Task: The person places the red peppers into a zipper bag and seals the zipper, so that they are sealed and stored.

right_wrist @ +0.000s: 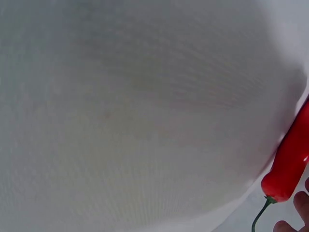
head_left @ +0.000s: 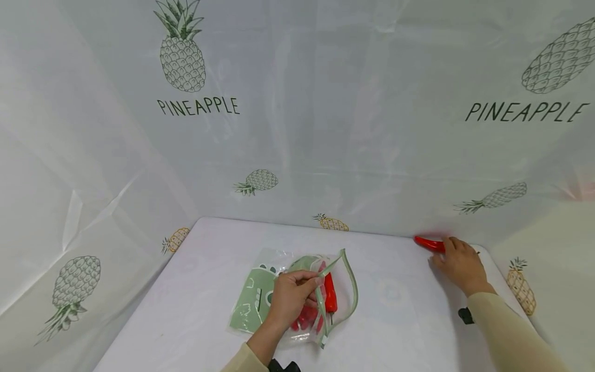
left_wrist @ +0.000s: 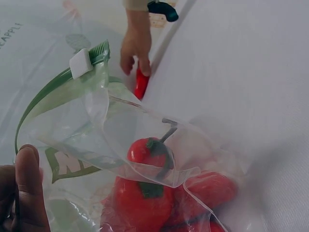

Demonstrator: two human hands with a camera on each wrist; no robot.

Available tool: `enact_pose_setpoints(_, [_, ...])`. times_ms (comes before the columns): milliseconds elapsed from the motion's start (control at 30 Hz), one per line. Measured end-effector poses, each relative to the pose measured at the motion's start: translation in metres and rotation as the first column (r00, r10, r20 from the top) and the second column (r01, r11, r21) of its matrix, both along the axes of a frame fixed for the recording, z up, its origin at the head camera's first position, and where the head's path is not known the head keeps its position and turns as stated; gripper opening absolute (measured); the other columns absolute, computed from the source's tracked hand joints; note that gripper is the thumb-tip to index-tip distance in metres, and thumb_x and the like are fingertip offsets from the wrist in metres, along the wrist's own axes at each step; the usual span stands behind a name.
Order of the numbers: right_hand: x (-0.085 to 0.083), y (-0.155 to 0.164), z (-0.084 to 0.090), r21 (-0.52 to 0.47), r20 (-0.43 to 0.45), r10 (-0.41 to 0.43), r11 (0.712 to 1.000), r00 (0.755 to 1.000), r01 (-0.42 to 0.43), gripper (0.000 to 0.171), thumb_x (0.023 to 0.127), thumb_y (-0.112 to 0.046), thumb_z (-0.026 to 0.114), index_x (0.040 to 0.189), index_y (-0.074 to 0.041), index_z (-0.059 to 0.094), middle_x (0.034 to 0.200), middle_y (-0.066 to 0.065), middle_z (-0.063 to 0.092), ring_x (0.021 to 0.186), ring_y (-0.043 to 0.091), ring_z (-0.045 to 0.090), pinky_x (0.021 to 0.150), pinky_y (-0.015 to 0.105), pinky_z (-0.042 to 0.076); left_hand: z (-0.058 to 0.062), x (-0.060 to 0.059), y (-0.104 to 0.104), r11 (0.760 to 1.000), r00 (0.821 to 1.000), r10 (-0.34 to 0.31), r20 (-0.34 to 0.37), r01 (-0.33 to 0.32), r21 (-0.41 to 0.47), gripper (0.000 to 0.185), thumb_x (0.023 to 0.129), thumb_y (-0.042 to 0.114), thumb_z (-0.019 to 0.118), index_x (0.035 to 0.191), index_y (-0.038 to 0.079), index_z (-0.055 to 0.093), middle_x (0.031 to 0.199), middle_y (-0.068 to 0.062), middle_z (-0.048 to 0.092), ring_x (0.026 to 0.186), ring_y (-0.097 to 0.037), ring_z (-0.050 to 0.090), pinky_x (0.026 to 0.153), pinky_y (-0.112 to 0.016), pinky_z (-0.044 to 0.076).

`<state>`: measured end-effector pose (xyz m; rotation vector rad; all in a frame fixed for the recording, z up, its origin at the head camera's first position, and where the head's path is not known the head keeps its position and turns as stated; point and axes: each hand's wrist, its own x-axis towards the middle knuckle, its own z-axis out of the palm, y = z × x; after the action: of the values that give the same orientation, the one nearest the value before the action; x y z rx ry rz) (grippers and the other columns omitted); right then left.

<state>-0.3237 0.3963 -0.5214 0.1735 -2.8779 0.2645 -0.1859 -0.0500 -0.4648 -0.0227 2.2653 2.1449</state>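
A: What do we see at the fingers of the left hand [head_left: 289, 298]?

B: They curl round the green-edged rim of the clear plastic zip bag with green print [head_left: 260, 302], pinching it so the mouth stands open. From the left wrist view the thumb [left_wrist: 30, 188] lies against the film, and the bag's white slider clip [left_wrist: 80, 63] sits on the green zip strip above it.

A: And inside the bag?

B: We count several red chilli peppers with green stems [left_wrist: 149, 152] heaped at the bottom; one more lies near the mouth, just right of the fingers in the head view.

A: The right hand [head_left: 460, 264]?

B: It is well right of the bag, at the far edge of the white table [head_left: 400, 320]. Its fingers are bent over the stem end of a loose long red chilli pepper [head_left: 429, 244] and touch it; whether they fully grip it we cannot tell. In the right wrist view only two fingertips [right_wrist: 301, 205] show beside the green stem.

A: Around the bag?

B: White sheeting printed with pineapples [head_left: 182, 51] rises behind it.
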Motion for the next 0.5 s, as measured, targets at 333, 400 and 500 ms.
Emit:
enact_pose_setpoints(333, [-0.001, 0.002, -0.005, 0.050, 0.088, -0.013, 0.999, 0.996, 0.009, 0.084, 0.084, -0.032, 0.072, 0.145, 0.005, 0.027, 0.144, 0.035, 0.029, 0.129, 0.055, 0.023, 0.108, 0.076, 0.015, 0.015, 0.007, 0.003, 0.999, 1.000, 0.014, 0.014, -0.014, -0.041, 0.018, 0.091, 0.015, 0.070, 0.106, 0.007, 0.075, 0.074, -0.010, 0.069, 0.054, -0.020, 0.066, 0.056, -0.031, 0.060])
enact_pose_setpoints(400, [-0.002, 0.002, -0.006, 0.069, 0.085, -0.018, 0.998, 0.996, 0.012, 0.079, 0.085, -0.030, 0.070, 0.143, 0.005, 0.030, 0.142, 0.035, 0.031, 0.128, 0.055, 0.024, 0.107, 0.076, 0.018, 0.007, 0.003, 0.002, 0.999, 1.000, 0.014, 0.019, -0.014, -0.040, 0.017, 0.090, 0.017, 0.070, 0.105, 0.010, 0.075, 0.074, -0.010, 0.069, 0.054, -0.019, 0.066, 0.056, -0.031, 0.060])
enact_pose_setpoints(500, [-0.002, 0.001, -0.008, 0.101, 0.065, -0.024, 0.995, 0.998, 0.018, 0.068, 0.086, -0.024, 0.067, 0.139, 0.006, 0.034, 0.138, 0.034, 0.036, 0.123, 0.057, 0.029, 0.103, 0.077, 0.026, 0.000, 0.001, 0.000, 1.000, 1.000, 0.012, 0.012, -0.012, -0.025, 0.017, 0.089, 0.021, 0.072, 0.104, 0.013, 0.076, 0.074, -0.009, 0.069, 0.053, -0.018, 0.066, 0.055, -0.031, 0.060])
